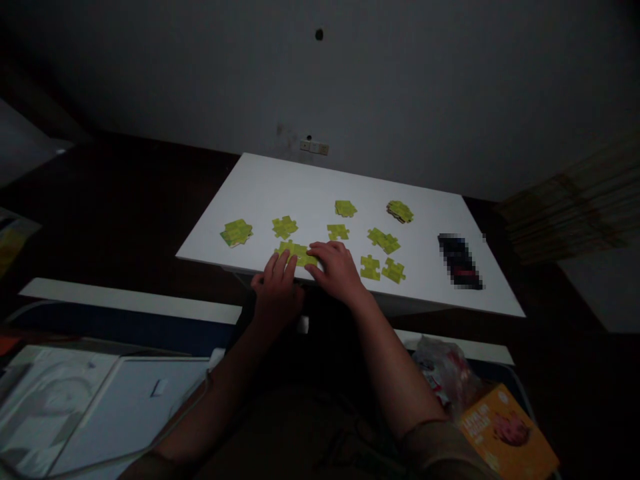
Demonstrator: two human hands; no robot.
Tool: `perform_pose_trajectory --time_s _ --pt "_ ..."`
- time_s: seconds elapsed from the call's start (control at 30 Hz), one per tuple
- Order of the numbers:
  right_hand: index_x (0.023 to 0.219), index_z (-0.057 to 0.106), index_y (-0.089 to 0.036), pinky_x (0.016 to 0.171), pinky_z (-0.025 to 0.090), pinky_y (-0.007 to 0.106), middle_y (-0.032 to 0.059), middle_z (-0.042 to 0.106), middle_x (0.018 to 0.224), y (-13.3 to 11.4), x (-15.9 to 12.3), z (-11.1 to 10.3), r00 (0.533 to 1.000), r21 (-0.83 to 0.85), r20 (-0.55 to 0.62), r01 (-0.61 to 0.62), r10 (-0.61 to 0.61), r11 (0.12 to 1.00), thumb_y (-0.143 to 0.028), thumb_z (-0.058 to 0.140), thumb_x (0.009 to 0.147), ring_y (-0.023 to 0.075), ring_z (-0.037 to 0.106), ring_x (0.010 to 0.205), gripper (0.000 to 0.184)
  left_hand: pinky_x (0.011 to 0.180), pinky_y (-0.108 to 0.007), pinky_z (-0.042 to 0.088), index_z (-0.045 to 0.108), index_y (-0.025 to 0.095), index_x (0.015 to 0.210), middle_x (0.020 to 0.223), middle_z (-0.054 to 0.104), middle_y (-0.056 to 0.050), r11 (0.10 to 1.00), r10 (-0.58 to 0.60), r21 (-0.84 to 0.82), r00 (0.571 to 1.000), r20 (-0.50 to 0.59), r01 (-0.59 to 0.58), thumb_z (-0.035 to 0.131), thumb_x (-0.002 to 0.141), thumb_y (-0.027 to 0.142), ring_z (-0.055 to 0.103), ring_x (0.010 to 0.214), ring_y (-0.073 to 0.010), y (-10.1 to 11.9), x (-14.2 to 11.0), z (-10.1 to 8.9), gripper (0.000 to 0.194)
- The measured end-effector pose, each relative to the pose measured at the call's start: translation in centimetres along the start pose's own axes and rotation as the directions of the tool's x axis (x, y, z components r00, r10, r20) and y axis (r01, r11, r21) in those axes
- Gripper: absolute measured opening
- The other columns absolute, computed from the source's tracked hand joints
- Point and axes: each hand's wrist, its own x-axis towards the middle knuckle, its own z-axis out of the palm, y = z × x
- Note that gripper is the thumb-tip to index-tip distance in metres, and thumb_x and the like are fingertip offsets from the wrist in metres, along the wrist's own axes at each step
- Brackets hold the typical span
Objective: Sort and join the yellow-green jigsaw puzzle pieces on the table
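Two or so joined green jigsaw puzzle pieces (295, 251) lie flat near the front edge of the white table (285, 180). My left hand (278, 283) has its fingertips on their left part, with the fingers close together. At their right end my right hand (337, 270) grips with curled fingers and thumb, covering part of the green surface. Just beyond sits a single puzzle piece (338, 232). Right of my right hand are two loose pieces, one puzzle piece (370, 267) beside another puzzle piece (394, 270).
Stacks of green pieces stand around: a left stack (237, 232), a back stack (345, 208) and a right stack (400, 211). Overlapping pieces (384, 240) lie nearer. A blurred dark object (460, 261) is at the right. An orange box (507, 433) and plastic bag (447, 367) sit beside me.
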Motion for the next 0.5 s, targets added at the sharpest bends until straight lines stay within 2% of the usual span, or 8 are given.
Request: perform_pose_trajectory --time_s 0.5 --pt "0.131 0.081 -0.027 0.117 0.047 0.056 0.0082 0.074 0.151 -0.06 -0.09 -0.04 1.000 0.015 -0.011 0.018 -0.018 1.000 -0.039 0.078 0.105 0.0361 0.060 0.136 0.029 0.113 -0.061 0.037 0.062 0.023 0.161 0.174 0.055 -0.016 1.000 -0.015 0.018 1.000 0.001 0.015 0.057 0.099 0.026 0.050 0.160 -0.0404 0.43 -0.07 -0.64 0.063"
